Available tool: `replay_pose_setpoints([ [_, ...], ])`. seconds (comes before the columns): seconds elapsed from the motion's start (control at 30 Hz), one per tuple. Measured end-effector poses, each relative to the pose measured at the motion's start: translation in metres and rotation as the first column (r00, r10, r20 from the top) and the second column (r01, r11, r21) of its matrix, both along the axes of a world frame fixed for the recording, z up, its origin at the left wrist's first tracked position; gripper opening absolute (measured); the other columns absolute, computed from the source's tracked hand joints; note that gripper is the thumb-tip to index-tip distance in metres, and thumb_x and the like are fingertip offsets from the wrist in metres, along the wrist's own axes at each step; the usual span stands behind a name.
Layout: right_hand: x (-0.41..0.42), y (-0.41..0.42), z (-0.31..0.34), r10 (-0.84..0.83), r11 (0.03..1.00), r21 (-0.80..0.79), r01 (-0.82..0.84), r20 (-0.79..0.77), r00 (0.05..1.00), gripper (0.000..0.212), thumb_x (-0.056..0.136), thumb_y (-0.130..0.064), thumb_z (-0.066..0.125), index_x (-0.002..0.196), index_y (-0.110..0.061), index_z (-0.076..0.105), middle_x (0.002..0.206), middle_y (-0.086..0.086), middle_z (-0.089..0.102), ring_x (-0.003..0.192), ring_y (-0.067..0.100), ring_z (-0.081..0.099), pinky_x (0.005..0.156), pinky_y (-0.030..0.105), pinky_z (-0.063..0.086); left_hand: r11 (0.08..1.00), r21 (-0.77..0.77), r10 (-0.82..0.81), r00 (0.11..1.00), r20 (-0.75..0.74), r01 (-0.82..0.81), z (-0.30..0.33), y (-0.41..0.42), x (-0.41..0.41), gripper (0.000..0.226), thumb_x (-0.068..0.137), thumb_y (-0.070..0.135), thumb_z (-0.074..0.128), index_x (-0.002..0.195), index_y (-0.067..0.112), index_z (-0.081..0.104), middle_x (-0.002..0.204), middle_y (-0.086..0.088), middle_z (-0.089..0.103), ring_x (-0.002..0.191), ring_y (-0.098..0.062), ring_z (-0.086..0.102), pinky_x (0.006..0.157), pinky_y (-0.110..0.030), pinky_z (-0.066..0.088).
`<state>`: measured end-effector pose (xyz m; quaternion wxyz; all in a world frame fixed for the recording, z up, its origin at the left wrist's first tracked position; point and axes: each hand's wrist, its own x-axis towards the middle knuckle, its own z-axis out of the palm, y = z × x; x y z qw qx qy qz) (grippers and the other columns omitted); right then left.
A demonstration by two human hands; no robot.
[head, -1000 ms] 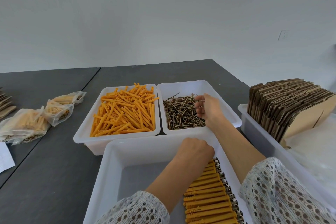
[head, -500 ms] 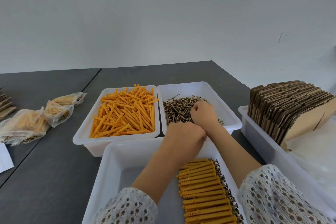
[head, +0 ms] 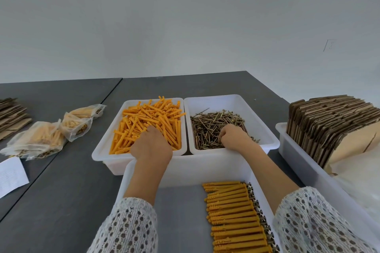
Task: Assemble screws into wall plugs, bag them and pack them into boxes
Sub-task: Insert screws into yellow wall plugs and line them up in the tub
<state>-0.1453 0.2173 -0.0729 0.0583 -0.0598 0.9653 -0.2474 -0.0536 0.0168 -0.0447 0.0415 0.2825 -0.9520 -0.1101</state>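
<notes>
Loose orange wall plugs fill the left white bin. My left hand reaches into them with its back to the camera, so its fingertips are hidden among the plugs. Brass screws lie in the right white bin. My right hand sits in that pile, fingers curled and pinching screws. In the near white tray, assembled plugs with screws lie in a neat row along the right side.
Several filled clear bags lie on the dark table at the left, beside a white paper and flat cardboard. At the right, a white bin holds flattened cardboard boxes standing on edge.
My left hand left the near tray and moved forward into the plug bin. My right hand dropped from above the screw bin down into the screws.
</notes>
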Motion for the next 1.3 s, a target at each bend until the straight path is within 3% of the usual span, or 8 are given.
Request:
replay_pose_setpoints([
  [0.13,-0.001,0.002,-0.003,-0.016,0.995,-0.097,0.006,-0.105,0.994,0.023,0.087,0.003,0.047,0.092,0.005,0.069,0.094,0.023,0.070,0.071,0.021,0.055,0.065,0.032,0.051,1.000,0.000,0.014,0.999,0.032,-0.014,0.005,-0.018,0.003,0.019,0.096,0.025,0.049,0.112,0.016,0.056,0.100,-0.006,0.056,0.093,-0.025,0.054,0.076,-0.036,0.040],
  [0.27,-0.002,0.001,-0.002,-0.083,0.978,-0.203,0.047,-0.172,0.982,0.034,0.087,0.008,0.047,0.073,-0.017,0.064,0.078,0.003,0.064,0.075,0.021,0.061,0.068,0.033,0.055,1.000,-0.026,-0.004,0.995,0.095,0.007,0.007,-0.019,0.006,0.014,0.098,0.031,0.047,0.095,0.019,0.053,0.087,-0.002,0.050,0.087,-0.023,0.049,0.076,-0.035,0.038],
  [0.4,0.002,0.001,0.001,-0.223,0.938,-0.322,0.126,-0.284,0.933,0.026,0.090,0.002,0.049,0.084,-0.018,0.064,0.084,0.001,0.066,0.080,0.022,0.062,0.069,0.036,0.054,0.999,-0.026,-0.024,1.000,0.016,0.024,0.007,-0.012,0.003,0.012,0.098,0.021,0.047,0.098,0.017,0.058,0.090,-0.003,0.057,0.087,-0.023,0.056,0.075,-0.034,0.044],
  [0.5,0.006,0.002,0.004,-0.301,0.895,-0.427,0.126,-0.373,0.878,0.017,0.093,-0.001,0.053,0.101,-0.012,0.064,0.092,0.002,0.067,0.081,0.020,0.062,0.066,0.033,0.053,0.998,-0.048,-0.044,0.979,-0.200,0.035,0.009,-0.005,0.002,0.020,0.102,0.021,0.046,0.112,0.020,0.063,0.100,-0.001,0.064,0.085,-0.019,0.057,0.071,-0.032,0.046],
  [0.63,0.012,-0.005,0.011,-0.377,0.727,-0.686,0.035,-0.356,0.855,0.023,0.098,-0.002,0.049,0.112,-0.020,0.047,0.087,0.006,0.067,0.069,0.019,0.066,0.056,0.021,0.050,0.955,-0.129,-0.289,0.734,-0.614,0.268,0.006,0.004,0.002,0.021,0.103,0.028,0.050,0.110,0.024,0.069,0.105,0.005,0.063,0.098,-0.015,0.056,0.066,-0.027,0.043],
  [0.73,0.021,-0.016,0.017,-0.410,0.556,-0.828,-0.066,-0.342,0.846,0.024,0.101,-0.003,0.045,0.115,-0.022,0.040,0.076,0.010,0.067,0.056,0.022,0.066,0.056,0.023,0.056,0.880,-0.199,-0.437,0.574,-0.693,0.431,0.002,0.013,-0.002,0.012,0.097,0.029,0.061,0.100,0.023,0.071,0.096,0.009,0.053,0.089,-0.009,0.051,0.058,-0.015,0.033],
  [0.9,0.030,-0.028,0.024,-0.449,0.300,-0.945,-0.130,-0.260,0.855,0.007,0.104,-0.006,0.038,0.105,-0.012,0.043,0.073,0.015,0.068,0.050,0.026,0.065,0.048,0.027,0.053,0.782,-0.031,-0.502,0.600,-0.623,0.622,-0.021,0.023,-0.012,0.012,0.093,0.035,0.064,0.088,0.025,0.067,0.082,0.013,0.041,0.073,-0.003,0.045,0.058,-0.021,0.032],
  [1.3,0.042,-0.048,0.021,-0.381,0.363,-0.916,-0.173,-0.315,0.870,0.007,0.104,-0.007,0.040,0.099,-0.006,0.045,0.072,0.014,0.067,0.048,0.025,0.064,0.048,0.028,0.053,0.786,0.045,-0.453,0.625,-0.636,0.617,-0.031,0.023,-0.016,0.022,0.091,0.029,0.069,0.076,0.023,0.054,0.077,0.012,0.043,0.066,-0.001,0.042,0.060,-0.016,0.029],
])
